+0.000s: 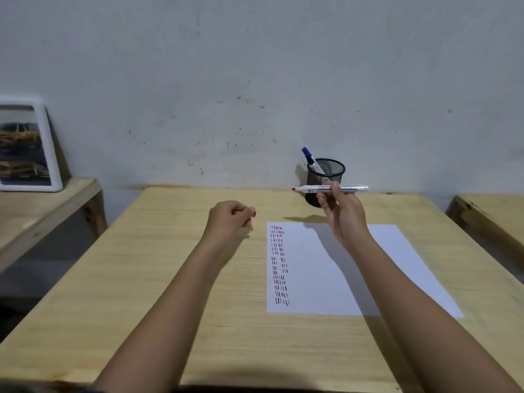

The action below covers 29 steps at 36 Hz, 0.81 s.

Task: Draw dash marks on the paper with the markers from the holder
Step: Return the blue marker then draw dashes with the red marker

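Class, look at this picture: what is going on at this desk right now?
A person sits at a wooden desk. The right hand holds an uncapped red marker level in the air, above the paper and in front of the mesh holder, where a blue marker stands. The left hand is closed in a loose fist over the desk; whether it hides the cap is unclear. Columns of red, blue and black dashes fill the paper's left edge.

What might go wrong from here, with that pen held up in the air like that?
1. The red marker is uncapped and lies level in the right hand, above the paper; a slip could leave a stray streak.
2. That hand is close in front of the holder, so a bump might tip it and the blue marker.
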Each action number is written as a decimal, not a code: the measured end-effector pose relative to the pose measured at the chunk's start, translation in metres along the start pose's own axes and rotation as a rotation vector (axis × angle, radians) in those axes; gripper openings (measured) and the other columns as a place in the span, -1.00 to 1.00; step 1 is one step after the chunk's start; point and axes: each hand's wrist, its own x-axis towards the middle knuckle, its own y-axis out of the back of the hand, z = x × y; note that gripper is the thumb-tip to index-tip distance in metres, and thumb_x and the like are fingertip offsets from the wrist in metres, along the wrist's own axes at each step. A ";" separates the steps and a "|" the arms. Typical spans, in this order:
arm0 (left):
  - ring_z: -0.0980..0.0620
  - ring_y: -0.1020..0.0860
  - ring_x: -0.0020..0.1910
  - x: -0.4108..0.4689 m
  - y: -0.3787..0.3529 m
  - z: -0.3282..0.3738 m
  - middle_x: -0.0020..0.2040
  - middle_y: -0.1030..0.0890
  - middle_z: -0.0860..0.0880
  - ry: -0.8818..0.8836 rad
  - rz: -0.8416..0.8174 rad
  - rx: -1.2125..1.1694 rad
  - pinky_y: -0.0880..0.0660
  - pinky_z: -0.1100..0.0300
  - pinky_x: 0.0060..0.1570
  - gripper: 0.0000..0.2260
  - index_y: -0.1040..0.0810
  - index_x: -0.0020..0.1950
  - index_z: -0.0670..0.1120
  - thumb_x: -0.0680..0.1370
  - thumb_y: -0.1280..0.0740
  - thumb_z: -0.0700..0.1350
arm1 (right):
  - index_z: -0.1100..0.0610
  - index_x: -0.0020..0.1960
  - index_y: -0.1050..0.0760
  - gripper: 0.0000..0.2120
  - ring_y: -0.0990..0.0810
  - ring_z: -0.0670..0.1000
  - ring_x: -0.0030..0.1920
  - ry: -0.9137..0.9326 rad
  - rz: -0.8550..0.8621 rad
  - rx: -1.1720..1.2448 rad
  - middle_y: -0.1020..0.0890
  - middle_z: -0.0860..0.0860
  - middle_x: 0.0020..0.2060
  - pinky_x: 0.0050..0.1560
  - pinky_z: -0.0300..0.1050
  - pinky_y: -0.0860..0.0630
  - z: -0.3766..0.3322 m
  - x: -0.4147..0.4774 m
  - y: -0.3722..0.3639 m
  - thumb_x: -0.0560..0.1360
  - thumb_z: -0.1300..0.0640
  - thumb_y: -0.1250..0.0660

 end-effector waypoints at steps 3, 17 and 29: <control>0.06 -0.48 -0.37 -0.001 -0.003 -0.011 -0.39 -0.51 0.01 0.006 0.020 0.239 -0.36 0.43 -0.46 -0.87 -0.60 -0.22 -0.24 0.49 -0.35 -0.23 | 0.21 -0.13 -0.44 -0.85 -0.63 -0.13 -0.38 0.009 0.086 0.008 -0.58 0.06 -0.31 -0.22 -0.36 -0.60 0.009 0.003 0.004 0.59 0.21 -0.18; -0.17 -0.55 -0.13 0.017 -0.004 -0.022 -0.07 -0.58 -0.17 -0.067 -0.039 0.697 -0.41 0.13 -0.23 -0.83 -0.56 -0.08 -0.25 0.49 -0.26 -0.17 | 0.14 -0.18 -0.36 -0.84 -0.50 -0.15 -0.47 0.003 0.058 -0.277 -0.51 0.06 -0.31 -0.39 -0.36 -0.49 0.037 0.018 -0.008 0.50 0.33 -0.30; -0.14 -0.41 0.19 0.010 -0.013 -0.017 0.17 -0.47 -0.17 -0.162 0.077 0.690 -0.40 0.07 0.10 -0.63 -0.46 0.24 -0.26 0.53 -0.29 -0.05 | 0.24 -0.05 -0.44 -0.82 -0.53 -0.03 -0.33 0.032 -0.006 -0.472 -0.55 0.10 -0.29 -0.25 -0.33 -0.56 0.037 0.013 -0.012 0.41 0.36 -0.39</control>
